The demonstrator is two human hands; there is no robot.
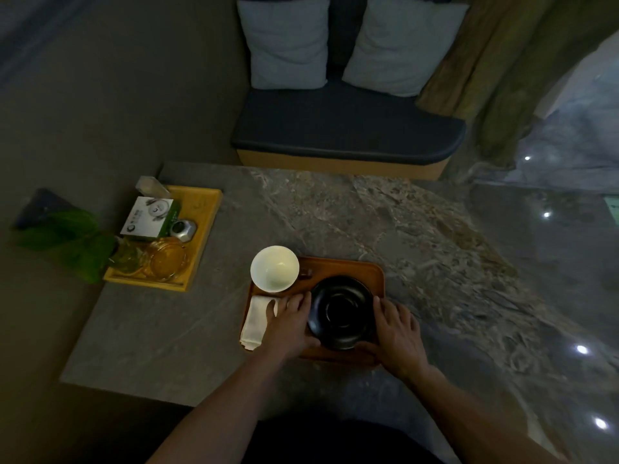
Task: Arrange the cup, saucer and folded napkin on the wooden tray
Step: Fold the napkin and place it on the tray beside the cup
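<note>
Head view: marble table (385,229), cushioned bench (345,128).

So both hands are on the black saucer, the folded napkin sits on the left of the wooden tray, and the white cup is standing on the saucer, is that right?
Not quite. The white cup is not on the black saucer; it stands apart at the wooden tray's far left corner. The rest holds in the head view: left hand and right hand flank the saucer, folded napkin on the left.
</note>
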